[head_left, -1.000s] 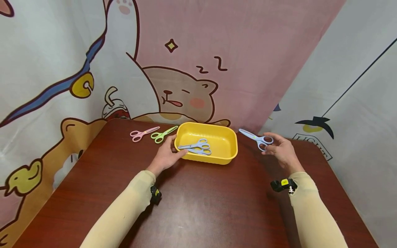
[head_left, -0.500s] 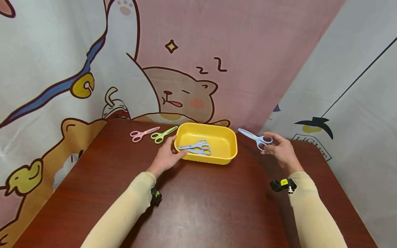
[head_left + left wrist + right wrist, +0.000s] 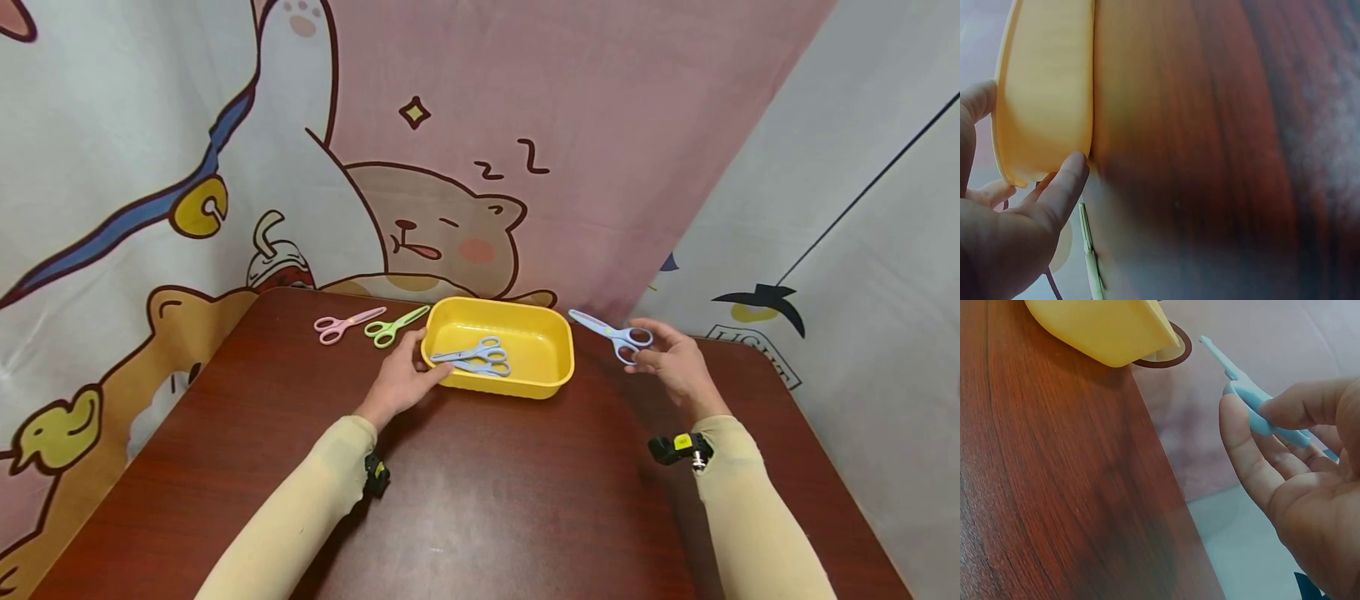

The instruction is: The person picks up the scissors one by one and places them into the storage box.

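My left hand (image 3: 401, 379) grips the left end of a yellow tray (image 3: 557, 385), thumb over the near rim. Two pairs of blue scissors (image 3: 491, 354) lie overlapping inside it. Right of the tray, my right hand (image 3: 678, 367) pinches the handle loops of another blue pair (image 3: 617, 335), its closed blades pointing left toward the tray. In the right wrist view, thumb and fingers of the right hand (image 3: 1310, 469) hold these blue scissors (image 3: 1254, 403) above the table's edge. The left wrist view shows the left hand (image 3: 1016, 231) with fingers against the tray's side (image 3: 1047, 81).
Pink scissors (image 3: 348, 323) and green scissors (image 3: 396, 326) lie on the brown table (image 3: 480, 500), left of the tray near the back edge. A patterned cloth (image 3: 600, 125) hangs behind the table.
My right hand has moved slightly left with the blue scissors, bringing their tip closer to the tray. The left hand and the tray have barely moved.
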`<action>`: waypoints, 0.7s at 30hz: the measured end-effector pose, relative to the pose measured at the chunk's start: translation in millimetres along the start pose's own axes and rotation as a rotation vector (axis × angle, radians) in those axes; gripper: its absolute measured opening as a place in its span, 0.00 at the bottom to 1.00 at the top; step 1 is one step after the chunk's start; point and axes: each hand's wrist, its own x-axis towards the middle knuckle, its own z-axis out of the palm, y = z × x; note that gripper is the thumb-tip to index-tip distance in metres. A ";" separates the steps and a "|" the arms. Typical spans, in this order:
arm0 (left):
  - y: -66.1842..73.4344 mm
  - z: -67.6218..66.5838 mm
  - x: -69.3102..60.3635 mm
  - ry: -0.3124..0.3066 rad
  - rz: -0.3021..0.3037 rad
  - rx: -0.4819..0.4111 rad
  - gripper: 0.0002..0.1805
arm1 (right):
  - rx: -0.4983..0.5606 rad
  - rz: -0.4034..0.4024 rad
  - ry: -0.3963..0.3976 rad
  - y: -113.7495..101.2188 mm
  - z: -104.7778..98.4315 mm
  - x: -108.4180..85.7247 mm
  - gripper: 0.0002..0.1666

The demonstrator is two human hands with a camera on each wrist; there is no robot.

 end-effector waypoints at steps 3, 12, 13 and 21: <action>-0.6 0.2 0.7 -0.003 0.006 -0.018 0.46 | -0.008 -0.003 -0.001 1.2 3.1 0.1 0.31; 0.0 1.5 -1.3 0.006 0.009 -0.063 0.45 | -0.130 0.014 0.006 0.6 7.3 0.8 0.29; -0.7 1.6 -1.1 0.009 0.011 -0.057 0.45 | -0.131 0.017 0.006 0.7 7.4 1.2 0.29; -2.6 1.5 -0.3 0.022 0.016 -0.001 0.47 | -0.133 0.020 0.007 -2.5 8.7 1.0 0.29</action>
